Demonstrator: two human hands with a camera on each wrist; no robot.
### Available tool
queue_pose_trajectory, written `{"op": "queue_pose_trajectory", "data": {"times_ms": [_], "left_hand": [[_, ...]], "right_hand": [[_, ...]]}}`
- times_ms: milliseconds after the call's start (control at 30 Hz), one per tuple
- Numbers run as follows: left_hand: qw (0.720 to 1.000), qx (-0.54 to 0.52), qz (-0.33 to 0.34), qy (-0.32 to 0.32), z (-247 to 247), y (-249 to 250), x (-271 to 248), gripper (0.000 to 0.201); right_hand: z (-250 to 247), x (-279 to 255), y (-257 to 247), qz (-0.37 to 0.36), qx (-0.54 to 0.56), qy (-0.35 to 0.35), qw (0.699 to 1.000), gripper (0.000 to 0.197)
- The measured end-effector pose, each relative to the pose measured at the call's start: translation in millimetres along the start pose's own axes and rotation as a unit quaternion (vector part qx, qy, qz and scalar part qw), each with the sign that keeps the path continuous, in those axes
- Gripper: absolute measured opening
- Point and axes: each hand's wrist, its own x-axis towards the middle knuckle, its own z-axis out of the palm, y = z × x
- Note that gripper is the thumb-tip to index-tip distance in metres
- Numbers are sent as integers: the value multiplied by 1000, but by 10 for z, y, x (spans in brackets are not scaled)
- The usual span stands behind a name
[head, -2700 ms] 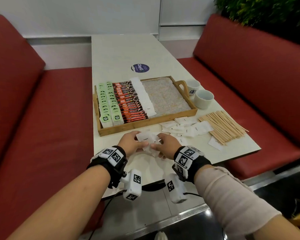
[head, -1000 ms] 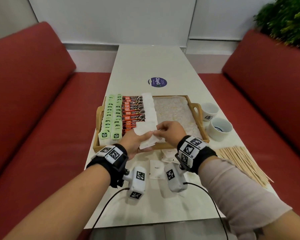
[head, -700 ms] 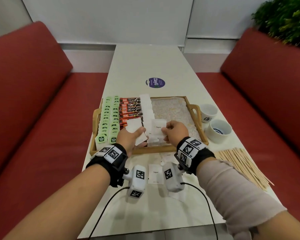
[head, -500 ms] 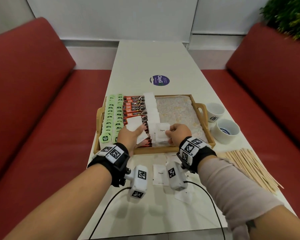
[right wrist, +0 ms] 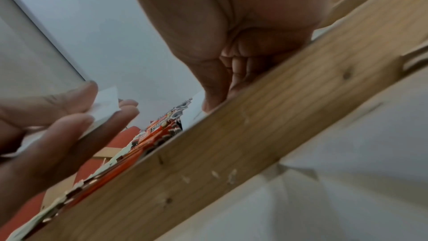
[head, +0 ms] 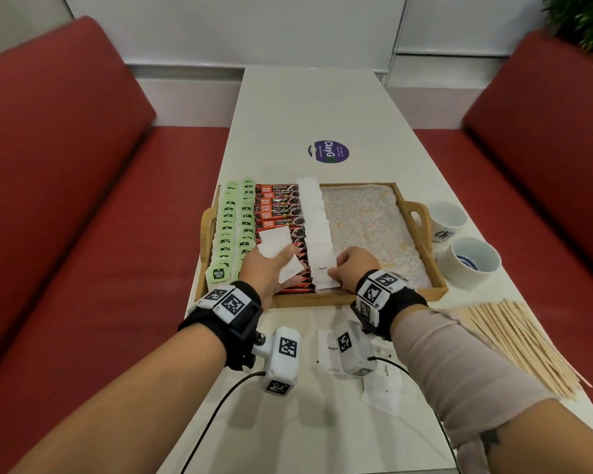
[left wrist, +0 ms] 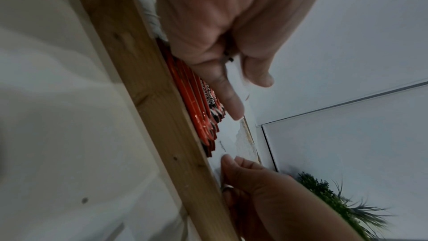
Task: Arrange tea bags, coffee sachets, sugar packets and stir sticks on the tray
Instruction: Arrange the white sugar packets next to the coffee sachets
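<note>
A wooden tray (head: 421, 213) holds two columns of green tea bags (head: 235, 227), a column of red coffee sachets (head: 279, 203) and a column of white sugar packets (head: 314, 206). My left hand (head: 271, 268) holds a small stack of sugar packets (head: 276, 242) above the near coffee sachets. At the near end of the sugar column, my right hand (head: 353, 268) pinches one sugar packet (head: 324, 271) that lies low in the tray. The left wrist view shows that packet (left wrist: 225, 144) under my right thumb. Stir sticks (head: 521, 343) lie on the table, right of the tray.
Loose sugar packets (head: 327, 350) lie on the white table (head: 315, 97) between the tray and me. Two white cups (head: 473, 258) stand right of the tray. The tray's right half shows only its speckled mat (head: 367, 227). Red benches flank the table.
My right hand took one sugar packet from the stack in my left hand and lowered it onto the near end of the sugar column. The left hand stayed over the coffee sachets.
</note>
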Motion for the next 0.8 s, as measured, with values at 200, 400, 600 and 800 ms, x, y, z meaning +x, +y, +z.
{"op": "queue_pose_trajectory", "data": {"times_ms": [200,400,600,800], "left_hand": [[999,-23,-27,-36,-40,41,32,23],[989,-88,-91,-80,-44,115,29,23],[992,-59,-44,-101,65,90,2,32],[993,23,34,-110,93,70,5,39]], "right_hand": [[30,9,-20,2,-48,14,999,31],[-70,-46,-39,-34,36,58,997,37],[-109,-163,-221,-136,110,-14,985,11],[-153,-241,-223,-129,105,-45,985,15]]}}
